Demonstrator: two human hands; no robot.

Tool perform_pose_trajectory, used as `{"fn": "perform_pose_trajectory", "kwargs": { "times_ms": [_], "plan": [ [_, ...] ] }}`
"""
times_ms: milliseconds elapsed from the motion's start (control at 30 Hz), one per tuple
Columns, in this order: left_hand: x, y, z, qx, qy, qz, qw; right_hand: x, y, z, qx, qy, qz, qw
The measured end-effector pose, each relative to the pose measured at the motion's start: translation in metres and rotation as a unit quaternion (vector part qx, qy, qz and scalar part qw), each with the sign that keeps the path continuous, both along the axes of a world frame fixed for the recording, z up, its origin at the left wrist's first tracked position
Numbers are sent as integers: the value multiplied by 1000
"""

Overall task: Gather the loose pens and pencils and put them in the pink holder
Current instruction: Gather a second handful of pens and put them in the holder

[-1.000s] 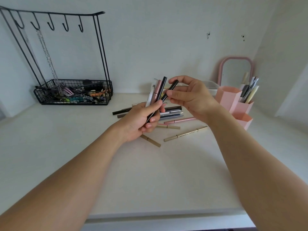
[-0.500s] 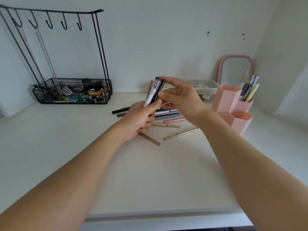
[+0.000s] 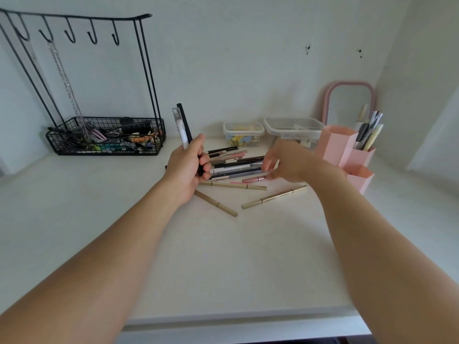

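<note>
Two pens [image 3: 183, 127] stand upright in the left hand [image 3: 186, 170], clamped at centre frame, while the right hand [image 3: 285, 163], fingers loosely apart and blurred, reaches into the loose pile [image 3: 236, 165] on the surface [image 3: 223, 256]. With the pink holder [image 3: 347, 155] at right already partly filled, a hurried pinch could roll pens away or loosen the held bundle.

Probably a home dressing table: pink mirror [image 3: 347, 103], jewellery rack [image 3: 82, 83], cosmetic pencils [image 3: 236, 165].

The right hand [image 3: 288, 162] has left the bundle for the loose pens [image 3: 238, 167].
</note>
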State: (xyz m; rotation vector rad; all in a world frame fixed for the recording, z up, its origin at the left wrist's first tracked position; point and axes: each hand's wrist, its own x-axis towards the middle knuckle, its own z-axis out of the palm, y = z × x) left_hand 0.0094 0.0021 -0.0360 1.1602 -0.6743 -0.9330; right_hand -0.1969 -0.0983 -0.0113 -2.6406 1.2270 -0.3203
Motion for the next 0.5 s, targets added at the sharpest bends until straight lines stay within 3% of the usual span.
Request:
{"fn": "perform_pose_trajectory", "kwargs": {
  "times_ms": [267,500],
  "plan": [
    [-1,-1,-2,5,-4,-15,1000,1,-6,-7,-12,17,-8,1000],
    [-5,3,-1,9,-60,-55,997,10,6,7,69,-212,4,975]
  ]
}}
